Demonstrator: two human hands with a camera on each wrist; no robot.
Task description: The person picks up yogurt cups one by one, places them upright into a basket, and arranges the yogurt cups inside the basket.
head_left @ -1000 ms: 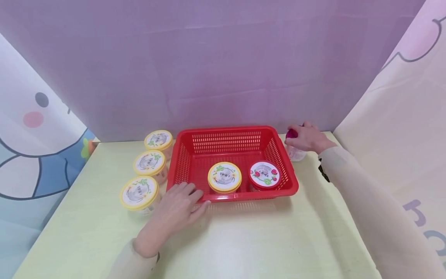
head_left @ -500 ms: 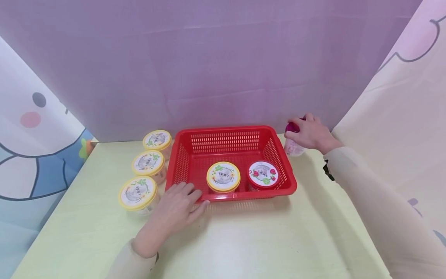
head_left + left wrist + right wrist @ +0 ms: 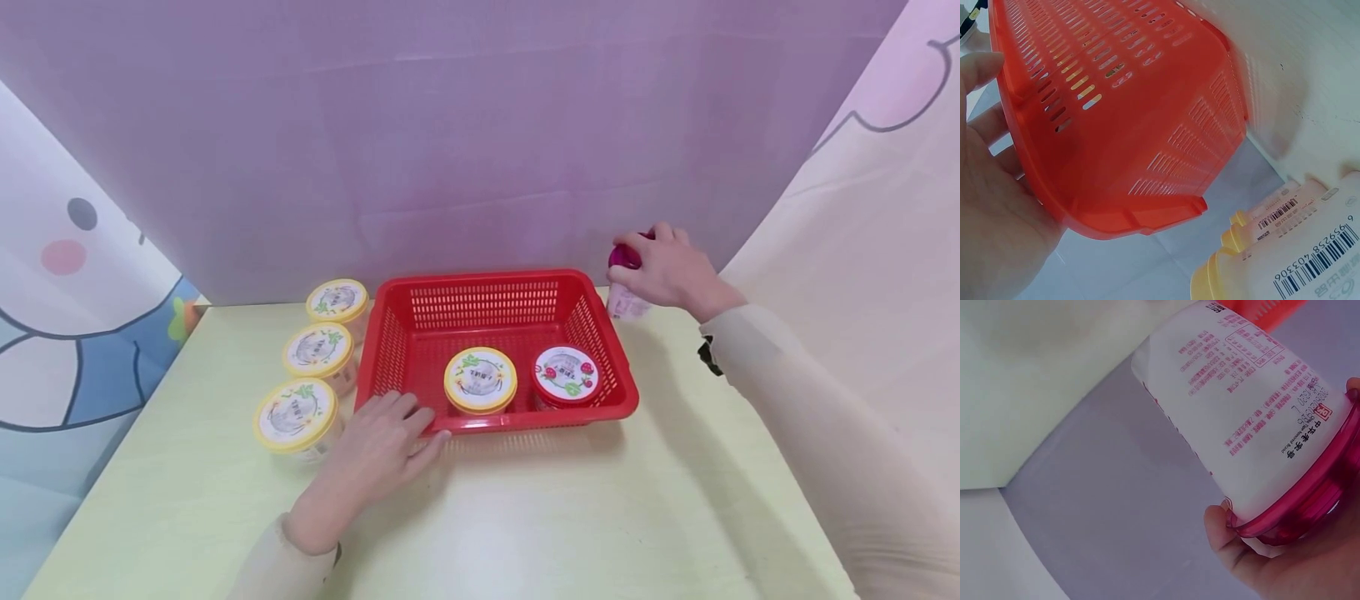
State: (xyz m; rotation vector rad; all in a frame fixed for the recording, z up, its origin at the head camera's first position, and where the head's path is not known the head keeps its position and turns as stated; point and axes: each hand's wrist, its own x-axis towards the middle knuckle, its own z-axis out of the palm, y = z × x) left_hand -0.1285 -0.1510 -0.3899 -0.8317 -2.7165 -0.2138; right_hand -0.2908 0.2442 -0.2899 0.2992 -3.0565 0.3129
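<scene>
1. Right hand (image 3: 671, 271): fingers pinch the pink-lidded cup (image 3: 628, 306) by its lid (image 3: 1310, 494), outside the red basket (image 3: 487, 282) at two o'clock. Lid could pop off under load.
2. Left hand (image 3: 381, 446), eight o'clock: fingers curled over the rim (image 3: 525, 422); a leftward tug might topple the three yellow-lidded cups (image 3: 318, 348) at nine.

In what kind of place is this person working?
Probably a makeshift indoor booth: there is a pale tabletop, a purple backdrop behind it, and cartoon-printed sheets at the sides.
</scene>
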